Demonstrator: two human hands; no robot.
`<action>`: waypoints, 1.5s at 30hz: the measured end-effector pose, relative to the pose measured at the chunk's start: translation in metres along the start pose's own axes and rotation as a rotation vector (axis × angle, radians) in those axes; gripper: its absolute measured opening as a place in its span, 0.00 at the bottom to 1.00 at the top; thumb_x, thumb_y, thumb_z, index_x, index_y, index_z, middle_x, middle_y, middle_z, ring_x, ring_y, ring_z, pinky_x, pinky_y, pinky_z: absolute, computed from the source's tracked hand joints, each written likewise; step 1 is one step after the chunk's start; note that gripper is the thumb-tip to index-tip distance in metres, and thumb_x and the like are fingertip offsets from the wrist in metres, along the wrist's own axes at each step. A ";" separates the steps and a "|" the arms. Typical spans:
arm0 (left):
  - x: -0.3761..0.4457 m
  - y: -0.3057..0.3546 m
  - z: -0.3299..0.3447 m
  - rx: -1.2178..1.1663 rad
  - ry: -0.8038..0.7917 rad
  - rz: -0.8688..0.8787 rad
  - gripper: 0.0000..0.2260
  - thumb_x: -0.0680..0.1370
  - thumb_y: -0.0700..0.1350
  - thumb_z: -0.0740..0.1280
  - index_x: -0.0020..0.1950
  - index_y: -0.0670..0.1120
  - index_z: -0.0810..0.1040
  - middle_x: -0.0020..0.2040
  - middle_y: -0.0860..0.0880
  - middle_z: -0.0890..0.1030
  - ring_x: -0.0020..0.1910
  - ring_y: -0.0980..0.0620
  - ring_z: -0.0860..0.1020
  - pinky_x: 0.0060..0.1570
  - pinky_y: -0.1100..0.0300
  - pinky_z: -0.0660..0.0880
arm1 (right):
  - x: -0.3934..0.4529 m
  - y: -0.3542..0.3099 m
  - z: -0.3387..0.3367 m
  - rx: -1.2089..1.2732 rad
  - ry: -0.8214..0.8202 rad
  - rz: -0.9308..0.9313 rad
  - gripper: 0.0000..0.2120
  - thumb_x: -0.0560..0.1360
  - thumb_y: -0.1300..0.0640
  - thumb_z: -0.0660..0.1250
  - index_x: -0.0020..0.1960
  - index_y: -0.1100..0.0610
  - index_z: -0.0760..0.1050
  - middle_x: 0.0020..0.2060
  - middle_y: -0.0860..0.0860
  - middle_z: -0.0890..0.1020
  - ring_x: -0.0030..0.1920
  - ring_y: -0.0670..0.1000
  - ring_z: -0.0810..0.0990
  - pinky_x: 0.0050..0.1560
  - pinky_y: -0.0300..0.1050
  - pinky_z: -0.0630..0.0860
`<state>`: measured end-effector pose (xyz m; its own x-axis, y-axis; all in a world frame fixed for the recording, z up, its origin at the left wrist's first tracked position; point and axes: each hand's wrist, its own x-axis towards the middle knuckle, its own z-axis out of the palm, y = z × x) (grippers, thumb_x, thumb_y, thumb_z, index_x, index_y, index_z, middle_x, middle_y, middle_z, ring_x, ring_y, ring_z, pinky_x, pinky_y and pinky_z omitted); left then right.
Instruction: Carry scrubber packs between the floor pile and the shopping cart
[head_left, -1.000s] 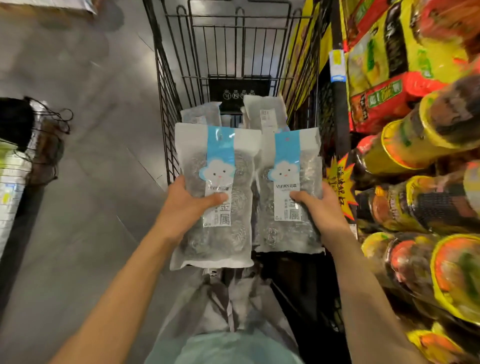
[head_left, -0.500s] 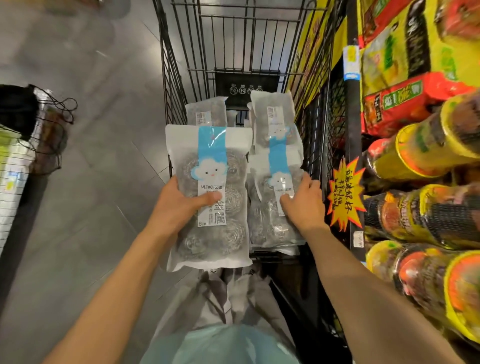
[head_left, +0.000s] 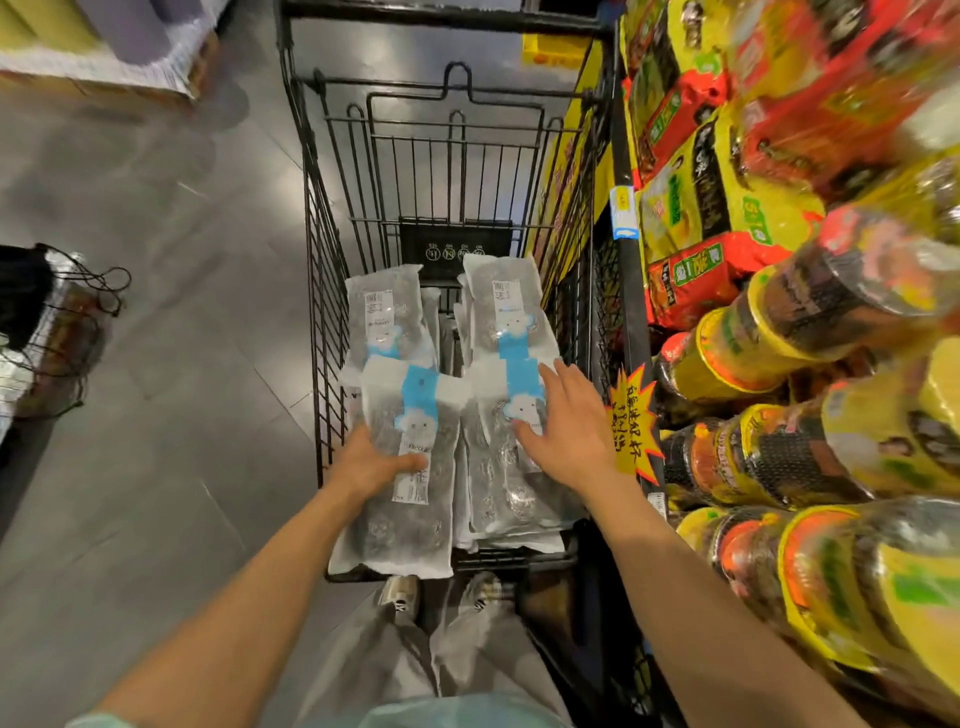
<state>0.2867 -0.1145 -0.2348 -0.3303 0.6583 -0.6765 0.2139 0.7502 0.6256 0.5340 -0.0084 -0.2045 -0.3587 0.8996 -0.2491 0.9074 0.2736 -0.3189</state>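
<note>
**Scourer packs at cart**

Clear plastic pack of steel scourers with blue-and-white label (head_left: 402, 467): gripped at its left edge by left hand (head_left: 371, 465), thumb across the label, over the near end of the black wire shopping cart (head_left: 322, 291). Right hand (head_left: 566, 434): fingers spread, flat on a second identical pack (head_left: 511, 467) lying in the cart.

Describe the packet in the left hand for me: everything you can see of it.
The packet is a clear plastic pouch with white top and bottom edges, a blue band bearing a white cloud figure, and a white printed label down its middle. Grey metal scouring balls show through it. The left hand grips its left edge, thumb across the label. It is held lengthwise over the near left end of the cart, overlapping another such packet beyond it.
</note>
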 end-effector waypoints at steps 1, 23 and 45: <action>0.006 -0.006 0.002 0.065 0.009 -0.016 0.34 0.64 0.52 0.84 0.67 0.49 0.75 0.56 0.53 0.85 0.57 0.47 0.83 0.59 0.49 0.79 | -0.003 -0.002 -0.003 -0.015 -0.002 -0.013 0.41 0.79 0.38 0.64 0.83 0.56 0.53 0.82 0.57 0.56 0.82 0.58 0.52 0.82 0.53 0.50; -0.037 0.115 -0.076 1.134 0.069 0.977 0.34 0.81 0.59 0.65 0.83 0.50 0.57 0.78 0.47 0.69 0.76 0.44 0.68 0.75 0.45 0.64 | -0.069 -0.043 -0.091 -0.052 0.216 0.111 0.43 0.78 0.34 0.64 0.83 0.58 0.55 0.82 0.58 0.58 0.82 0.59 0.55 0.81 0.56 0.53; -0.292 0.124 0.058 1.099 -0.704 2.121 0.33 0.80 0.64 0.62 0.81 0.51 0.63 0.73 0.46 0.76 0.70 0.42 0.75 0.65 0.48 0.75 | -0.464 -0.194 -0.074 0.045 0.718 1.081 0.41 0.79 0.36 0.65 0.82 0.57 0.56 0.81 0.56 0.61 0.81 0.57 0.56 0.79 0.48 0.54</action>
<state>0.4626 -0.2104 0.0174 0.9876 -0.0217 0.1557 -0.0465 -0.9865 0.1571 0.5409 -0.4532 0.0409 0.7553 0.6400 0.1408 0.6487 -0.6998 -0.2990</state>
